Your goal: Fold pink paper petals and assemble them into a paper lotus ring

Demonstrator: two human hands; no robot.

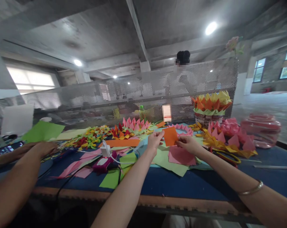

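A small orange paper square (170, 136) is held up between my two hands, above the table. My left hand (155, 141) pinches its left edge, and my right hand (186, 144) has hold of its lower right corner. Beneath it lie pink paper (181, 155) and pale green sheets (168, 163). Behind stands a ring of pink folded points (181, 129).
A co-worker's hands (42, 149) are at the left near a green sheet (43, 130). A purple power socket (105, 162) with cables lies left of my arm. Paper flowers (211, 106), scissors (226, 155) and a pink jar (261, 131) stand or lie right.
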